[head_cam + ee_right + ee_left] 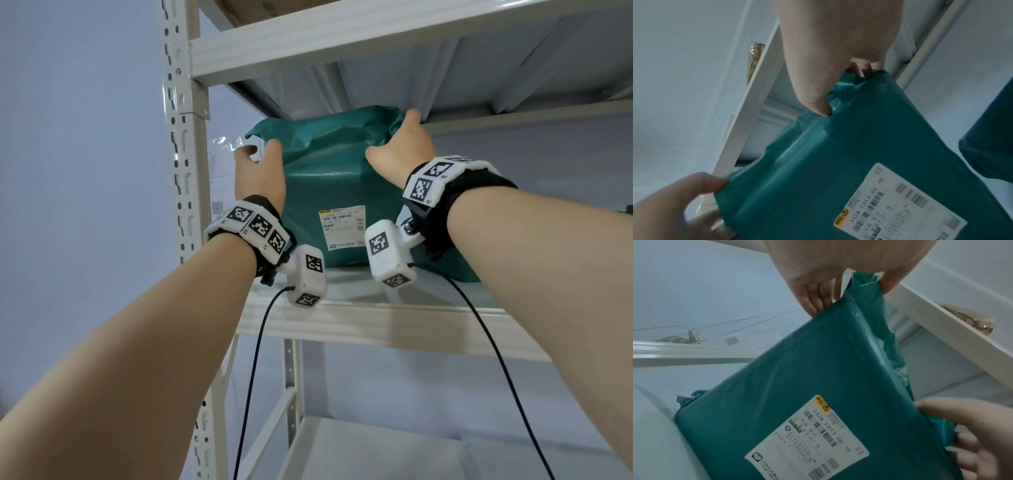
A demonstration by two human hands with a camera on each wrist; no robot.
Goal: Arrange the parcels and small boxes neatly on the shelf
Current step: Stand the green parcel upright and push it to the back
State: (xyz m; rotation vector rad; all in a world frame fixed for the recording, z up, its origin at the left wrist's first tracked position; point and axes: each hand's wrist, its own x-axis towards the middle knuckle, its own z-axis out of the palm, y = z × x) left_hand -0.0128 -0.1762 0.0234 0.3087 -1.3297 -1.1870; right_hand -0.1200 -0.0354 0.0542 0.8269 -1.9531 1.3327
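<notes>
A green plastic-wrapped parcel [329, 185] with a white shipping label [342, 228] stands upright on the middle shelf board [346, 286]. My left hand [260, 152] grips its upper left corner; in the left wrist view the left hand [849, 288] has its fingers [813, 301] on one side of the parcel [818, 378] and its thumb on the other. My right hand [404, 137] grips the upper right corner, just under the shelf above. In the right wrist view the right hand [838, 87] presses its thumb into the parcel [838, 162] front, fingers curled over the top edge.
A second green parcel [992, 138] stands to the right on the same shelf. A cardboard box [274, 7] sits on the upper shelf [342, 37]. The perforated shelf post [181, 171] is at the left. A lower shelf board [376, 452] shows below.
</notes>
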